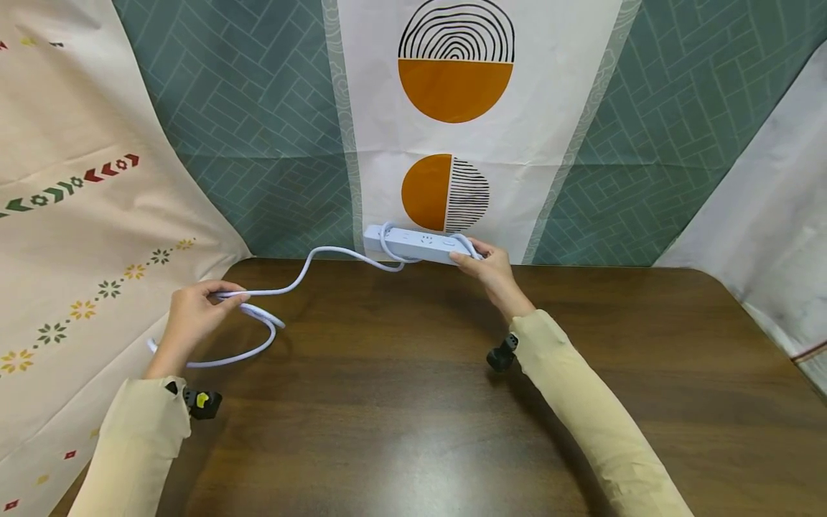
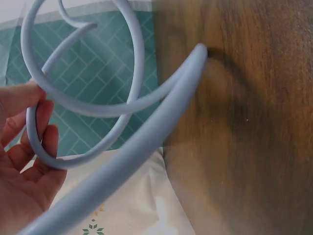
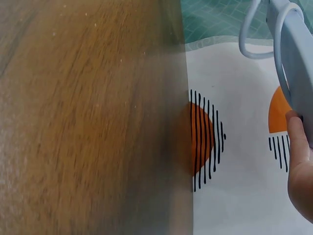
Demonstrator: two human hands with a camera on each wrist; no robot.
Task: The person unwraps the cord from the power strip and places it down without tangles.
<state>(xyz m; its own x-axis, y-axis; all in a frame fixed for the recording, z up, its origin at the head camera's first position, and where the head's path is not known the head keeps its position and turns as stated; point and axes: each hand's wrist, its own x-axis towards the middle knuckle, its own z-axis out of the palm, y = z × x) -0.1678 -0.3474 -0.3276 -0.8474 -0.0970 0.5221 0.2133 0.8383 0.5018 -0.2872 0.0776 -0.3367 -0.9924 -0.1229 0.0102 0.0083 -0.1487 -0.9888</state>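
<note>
A white power strip (image 1: pixel 418 243) is held up near the far edge of the table, its sockets showing. My right hand (image 1: pixel 489 271) grips its right end, thumb on the near side. Turns of its own white cord (image 1: pixel 329 249) wrap round both ends of the strip. From there the cord runs left to my left hand (image 1: pixel 199 316), which pinches it between thumb and fingers. Below that hand, loose loops of the cord (image 2: pixel 132 147) hang above the table. In the right wrist view, the power strip (image 3: pixel 293 54) is cut off by the frame edge. The cord's plug is not visible.
The brown wooden table (image 1: pixel 388 402) reaches back to a patterned cloth (image 1: pixel 278 143) hanging behind it. A cream cloth (image 1: pixel 84 215) hangs along the left side, and a pale one (image 1: pixel 762 215) on the right. Each sleeve carries a small black camera (image 1: pixel 502 353).
</note>
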